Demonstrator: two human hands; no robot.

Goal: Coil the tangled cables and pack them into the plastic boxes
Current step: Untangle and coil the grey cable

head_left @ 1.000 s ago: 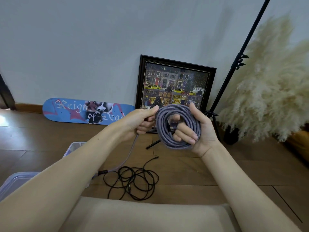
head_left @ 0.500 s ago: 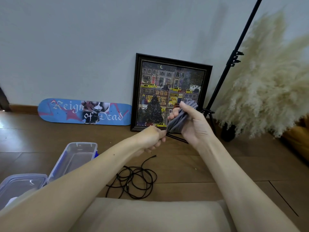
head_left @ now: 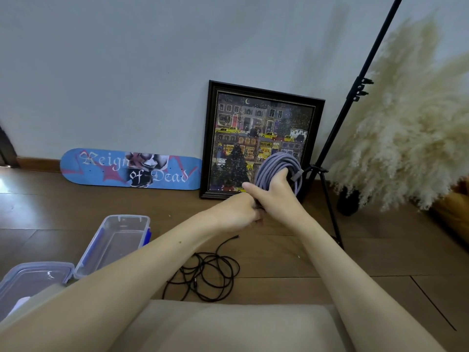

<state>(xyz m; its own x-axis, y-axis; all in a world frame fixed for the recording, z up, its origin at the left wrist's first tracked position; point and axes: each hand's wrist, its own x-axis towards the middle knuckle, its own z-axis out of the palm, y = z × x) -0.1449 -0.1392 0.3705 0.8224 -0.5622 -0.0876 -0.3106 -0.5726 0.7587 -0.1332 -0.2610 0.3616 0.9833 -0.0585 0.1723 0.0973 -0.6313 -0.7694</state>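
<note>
Background skateboard [head_left: 101, 171] reads "Reign of Dead"; right hand [head_left: 275, 196] grips cable [head_left: 276, 163].

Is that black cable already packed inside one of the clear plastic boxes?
No, the black cable lies in a loose tangle on the wooden floor, outside the open plastic boxes to its left.
</note>
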